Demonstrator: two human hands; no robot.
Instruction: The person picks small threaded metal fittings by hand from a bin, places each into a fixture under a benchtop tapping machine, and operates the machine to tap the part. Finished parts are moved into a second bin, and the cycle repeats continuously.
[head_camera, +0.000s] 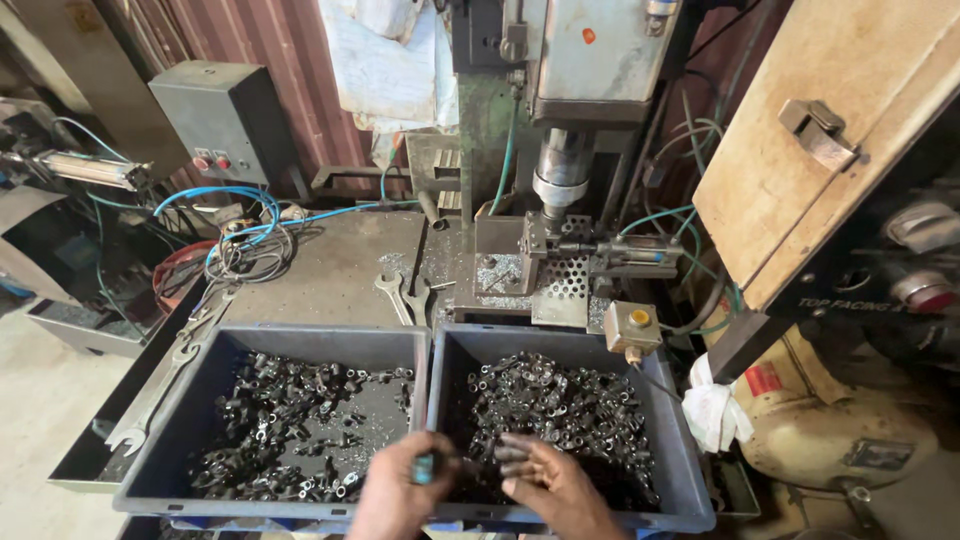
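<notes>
Cluttered metal workbench w/ two dark blue bins side by side at its near edge, so both hands reach in w/o stretching. Left hand (405, 487) is closed round a small teal-tipped tool (424, 467) over the divider; right hand (552, 482), fingers loosely spread, rests empty on small black metal parts (560, 405) in the right bin (672, 425). Left bin (190, 410) holds similar parts; spanners (402, 297) lie beyond, w/ drill press (560, 170) at back.

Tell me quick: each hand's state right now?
Left hand: closed around a small teal-handled tool.
Right hand: open, fingers spread over the small metal parts in the right bin, gripping nothing visible.
</notes>
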